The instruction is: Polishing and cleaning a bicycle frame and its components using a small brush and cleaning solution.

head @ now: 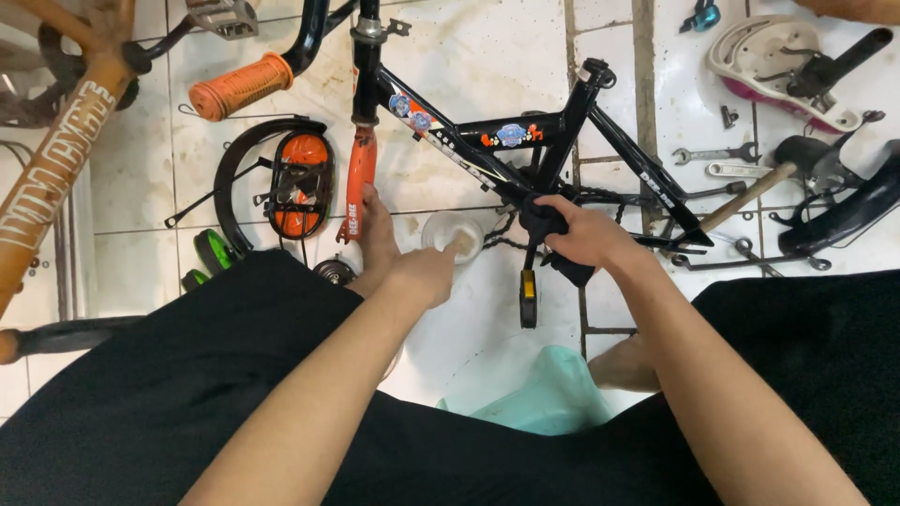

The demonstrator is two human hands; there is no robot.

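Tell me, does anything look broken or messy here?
Yes. The small black bike frame lies flat on the dirty tiled floor with no wheels or seat. Its saddle lies upside down apart, wrenches are scattered, and an orange grip and black fender lie loose nearby.

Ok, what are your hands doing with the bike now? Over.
Left hand dipping fingers into small white tub. Right hand gripping black rag at bike frame crank. Pedal hangs below.
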